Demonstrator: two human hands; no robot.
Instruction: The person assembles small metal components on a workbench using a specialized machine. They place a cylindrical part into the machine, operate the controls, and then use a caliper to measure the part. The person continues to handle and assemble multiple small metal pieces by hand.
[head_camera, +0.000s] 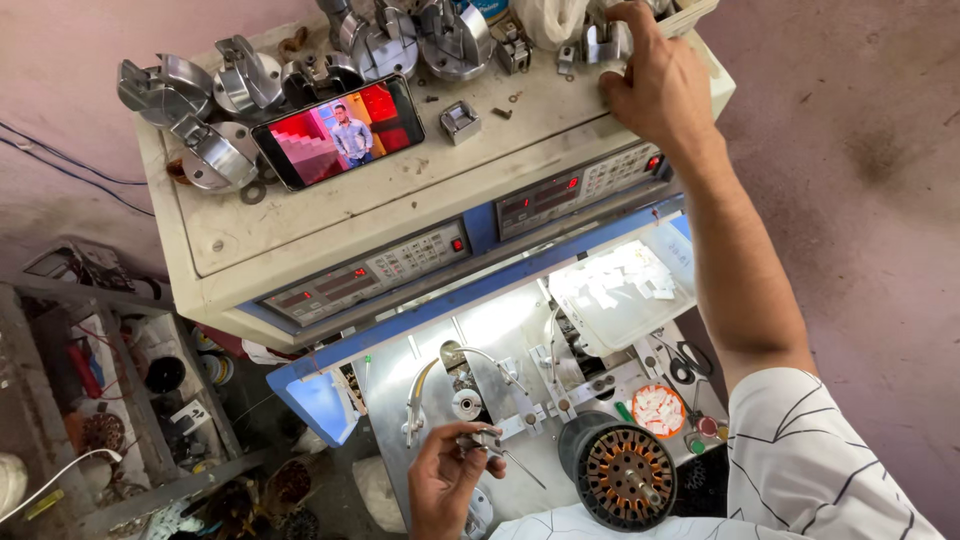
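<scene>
Up on the winding machine's cream top (330, 215), the right hand (655, 85) closed its fingers on a small metal fixture (603, 42). Below the control panels (420, 255), the left hand (445, 480) pinched a thin metal tool (497, 447), just left of the stator core (620, 472).

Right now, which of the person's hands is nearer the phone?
The right hand. It rests on the machine top to the right of the phone, among metal parts. The left hand is far below, holding a small metal tool.
</scene>
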